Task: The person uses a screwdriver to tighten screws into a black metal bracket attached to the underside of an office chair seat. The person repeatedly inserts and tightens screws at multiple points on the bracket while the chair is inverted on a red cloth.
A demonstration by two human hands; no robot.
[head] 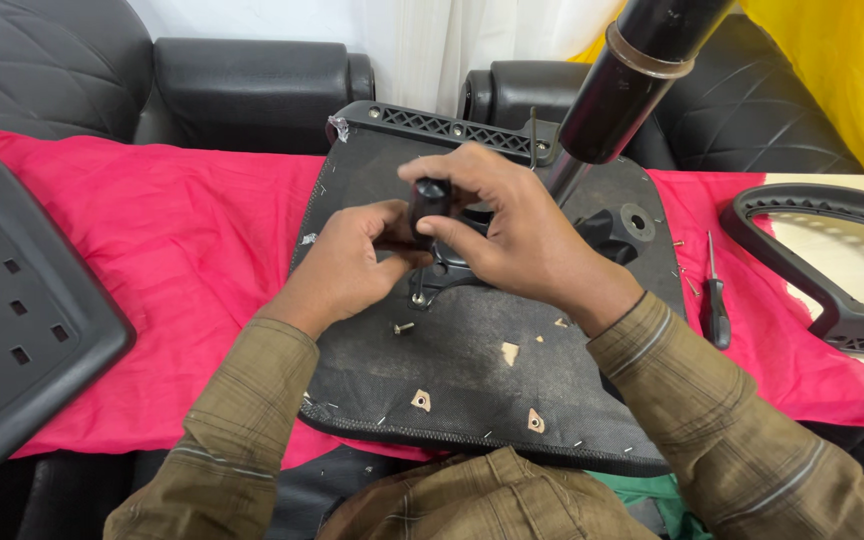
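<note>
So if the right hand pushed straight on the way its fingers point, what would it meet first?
The right hand points left, toward the black screwdriver handle it already grips. Just past that is the left hand, seemingly touching it, though depth is hard to judge.

I see black quilted sofas (52, 60) along the back, with a white curtain (452, 40) between them and yellow cloth (852, 70) at top right. A red cloth (182, 240) covers the table, whose pale top (852, 250) shows at right.
</note>
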